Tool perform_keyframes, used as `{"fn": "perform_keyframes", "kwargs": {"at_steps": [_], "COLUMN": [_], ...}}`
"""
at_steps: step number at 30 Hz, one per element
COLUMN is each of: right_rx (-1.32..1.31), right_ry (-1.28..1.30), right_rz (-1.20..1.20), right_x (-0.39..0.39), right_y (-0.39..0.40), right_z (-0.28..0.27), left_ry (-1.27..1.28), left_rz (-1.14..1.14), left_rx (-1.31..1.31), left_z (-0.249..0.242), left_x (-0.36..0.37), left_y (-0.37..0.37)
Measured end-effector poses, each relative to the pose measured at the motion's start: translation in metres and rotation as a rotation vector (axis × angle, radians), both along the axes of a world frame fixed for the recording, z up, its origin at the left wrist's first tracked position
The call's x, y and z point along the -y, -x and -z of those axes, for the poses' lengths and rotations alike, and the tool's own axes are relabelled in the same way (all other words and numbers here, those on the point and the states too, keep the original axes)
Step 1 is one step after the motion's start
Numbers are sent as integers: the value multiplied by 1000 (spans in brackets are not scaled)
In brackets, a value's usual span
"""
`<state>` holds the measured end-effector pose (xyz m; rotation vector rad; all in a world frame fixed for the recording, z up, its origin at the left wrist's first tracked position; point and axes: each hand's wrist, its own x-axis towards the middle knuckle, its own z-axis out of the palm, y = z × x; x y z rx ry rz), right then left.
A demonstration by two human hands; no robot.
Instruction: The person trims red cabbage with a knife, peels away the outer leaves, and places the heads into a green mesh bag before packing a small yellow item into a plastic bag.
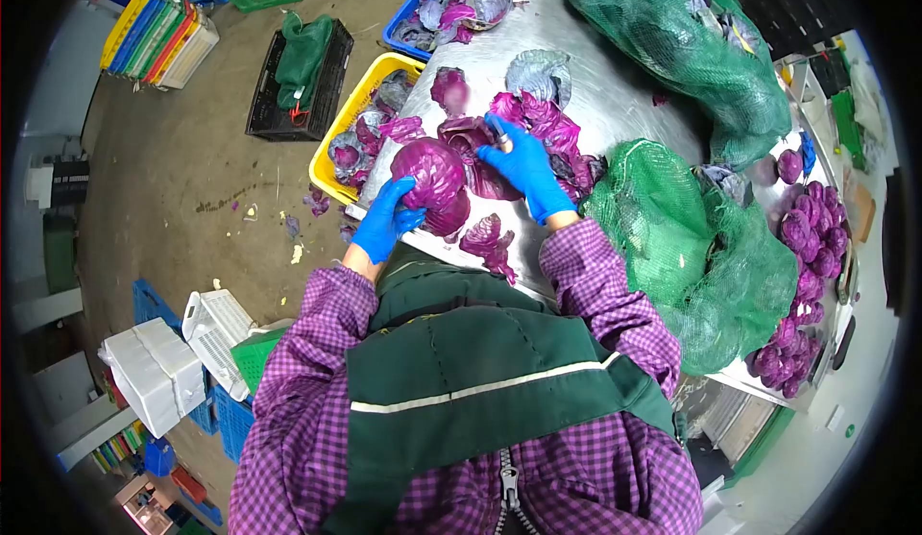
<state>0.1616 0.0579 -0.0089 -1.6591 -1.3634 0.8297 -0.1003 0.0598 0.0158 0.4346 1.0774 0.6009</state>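
Note:
A trimmed red cabbage [427,172] is gripped from its left and lower side by my left hand [389,220], in a blue glove. My right hand [523,168], also gloved in blue, is closed around what looks like a small knife [500,134]; only a short part shows between the fingers and its blade cannot be made out. Loose purple outer leaves [471,146] lie between the two hands, beside the cabbage. More leaves [552,132] are heaped beyond my right hand. Torn leaf pieces [488,239] rest near the edge of the metal table [461,72].
Leaves fill a yellow crate [323,172] and a blue crate [392,28] along the table's left side. Green net sacks [663,218] lie to the right, with another large net sack [672,45] behind. Several trimmed cabbages [812,232] are piled far right. A black crate [331,79] stands on the floor.

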Motion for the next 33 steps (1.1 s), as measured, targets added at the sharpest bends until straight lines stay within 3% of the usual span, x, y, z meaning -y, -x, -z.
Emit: {"fn": "perform_keyframes", "kwargs": {"at_steps": [2,6,9,11,14,15,17,19,21,22,25,27,29,30,31,33], "right_rx": [38,217,113,116,99,129,106,282,208,157,45,-545,-768,-714,-657,-617], "right_ry": [53,226,226,193,121,122,143,32,397,229,396,472,278,350,418,379], "right_rz": [-80,50,254,349,483,518,544,594,568,476,161,107,-51,-125,-200,-187], "right_x": [10,11,7,13,20,23,26,32,36,40,24,14,3,0,-4,-13], "right_y": [14,28,5,-14,-46,-56,-62,-58,-50,-40,-18,21,50,56,59,65], "right_z": [7,-6,1,1,12,12,9,-1,8,16,11,-62,-86,-88,-89,-109], "left_ry": [-112,-165,-143,-110,-42,-40,-180,-123,12,55,81,-8,-364,-517,-516,-749], "left_rz": [7,21,-7,-52,-131,-143,-67,-111,-228,-220,-245,-170,33,98,102,184], "left_rx": [-200,-150,-59,57,570,573,957,1093,639,757,688,646,379,305,314,122], "left_z": [-14,-12,-1,6,21,19,9,-17,-28,-14,4,1,-2,-27,-38,-47], "left_x": [0,-9,-12,-6,-1,0,-3,-2,-1,-3,-4,-10,-19,-30,-36,-45], "left_y": [-6,-20,-5,6,20,22,20,6,0,3,11,26,36,34,34,41]}}
